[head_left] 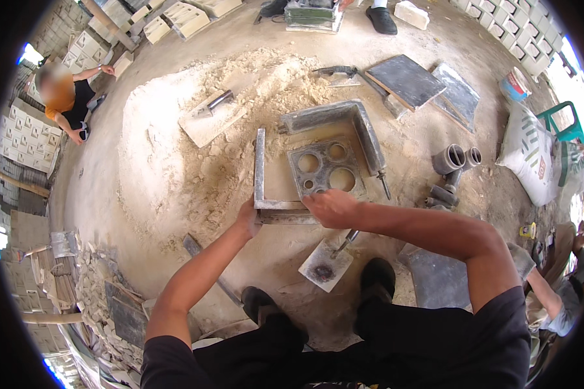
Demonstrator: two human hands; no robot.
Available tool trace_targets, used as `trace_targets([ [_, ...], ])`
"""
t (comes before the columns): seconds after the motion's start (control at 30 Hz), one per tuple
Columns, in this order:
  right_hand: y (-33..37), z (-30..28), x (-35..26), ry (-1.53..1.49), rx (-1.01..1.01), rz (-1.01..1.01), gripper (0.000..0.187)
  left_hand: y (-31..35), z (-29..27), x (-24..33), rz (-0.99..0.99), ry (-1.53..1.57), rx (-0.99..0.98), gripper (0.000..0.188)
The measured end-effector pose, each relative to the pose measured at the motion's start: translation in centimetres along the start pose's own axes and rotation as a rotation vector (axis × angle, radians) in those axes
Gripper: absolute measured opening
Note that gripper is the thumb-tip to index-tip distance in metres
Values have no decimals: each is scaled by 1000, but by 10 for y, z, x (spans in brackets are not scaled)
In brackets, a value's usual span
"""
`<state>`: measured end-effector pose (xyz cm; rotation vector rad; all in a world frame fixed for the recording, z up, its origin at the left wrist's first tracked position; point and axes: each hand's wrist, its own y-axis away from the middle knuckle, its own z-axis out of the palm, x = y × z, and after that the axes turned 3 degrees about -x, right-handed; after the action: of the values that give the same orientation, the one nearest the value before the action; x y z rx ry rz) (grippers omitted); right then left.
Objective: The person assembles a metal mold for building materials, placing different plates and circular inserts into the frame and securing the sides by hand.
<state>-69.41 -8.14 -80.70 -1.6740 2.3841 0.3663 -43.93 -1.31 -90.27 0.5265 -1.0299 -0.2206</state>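
An L-shaped grey mould frame half (pixel 259 170) is held at its near-left corner by my left hand (pixel 248 220), fingers wrapped round the outside. My right hand (pixel 333 209) is closed at the right end of the same piece's near wall, its fingertips partly hidden. Inside lies a square grey plate (pixel 322 166) with several round holes of different sizes. A second L-shaped frame half (pixel 368 133) stands at the far and right sides of the plate, apart from the held piece. A rod with a handle (pixel 384 184) sticks out from its near-right end.
Sandy powder (pixel 169 142) is heaped on the left, with a trowel on a board (pixel 215 117). Another trowel (pixel 326 264) rests near my feet. Dark panels (pixel 405 81), pipe pieces (pixel 449 160) and a white sack (pixel 529 152) are right. Co-workers sit far left (pixel 65 97) and lower right (pixel 551 292).
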Motion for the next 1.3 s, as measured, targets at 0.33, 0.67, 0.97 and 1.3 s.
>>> trace_targets([
  [0.33, -48, 33, -25, 74, 0, -44, 17, -66, -110, 12, 294, -705, 134, 38],
  [0.67, 11, 51, -4, 186, 24, -13, 21, -24, 19, 48, -51, -694, 109, 52],
  [0.97, 62, -22, 103, 32, 679, 311, 50, -18, 60, 31, -158, -678, 218, 36],
  [1.3, 59, -4, 163, -658, 161, 923, 71, -29, 71, 25, -173, -655, 230, 43],
])
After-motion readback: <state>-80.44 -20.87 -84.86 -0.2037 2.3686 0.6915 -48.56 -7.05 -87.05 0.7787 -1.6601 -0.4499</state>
